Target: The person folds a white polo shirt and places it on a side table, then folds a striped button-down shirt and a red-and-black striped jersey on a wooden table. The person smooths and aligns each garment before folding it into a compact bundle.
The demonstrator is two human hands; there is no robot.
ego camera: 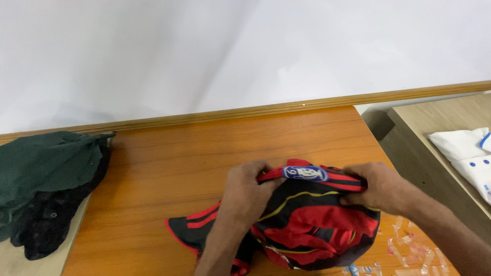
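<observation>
Pinching red-black jersey (312,225) collar: left hand (245,191), right hand (381,186) fingers closed, bunched on wooden table (204,153).

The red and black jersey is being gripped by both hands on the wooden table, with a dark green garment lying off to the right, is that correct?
Not quite: in the head view, the dark green garment lies to the left. Both the left hand and right hand grip the red and black jersey on the wooden table.

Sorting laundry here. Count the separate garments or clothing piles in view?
3: a red-and-black shirt held by both hands at table centre, a dark green and black pile at left, a white garment at right. The pile may hide more.
</observation>
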